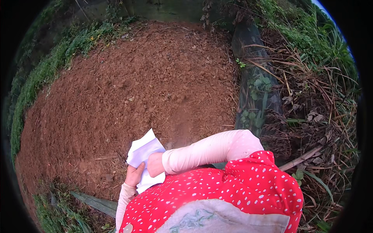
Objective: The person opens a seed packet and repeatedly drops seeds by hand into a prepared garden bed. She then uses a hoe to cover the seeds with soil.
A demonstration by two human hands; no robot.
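Note:
A creased white sheet of paper (pixel 150 148) is held close against the front of my red spotted garment (pixel 201 186). My left hand (pixel 135 174) grips its left side, the thumb lying on top of the sheet. Over the middle of the paper is my right hand (pixel 155 164), its back towards the camera and its fingers curled down and hidden, so what they hold cannot be told. Pale pink sleeves (pixel 201 148) cover both forearms.
Loose reddish-brown soil (pixel 140 81) spreads ahead and to the left. Dark netting (pixel 247 110) runs along its right edge, beside dry stalks and dead leaves (pixel 314 116). Green weeds (pixel 43 72) border the left side, and a flat green strip (pixel 94 201) lies at lower left.

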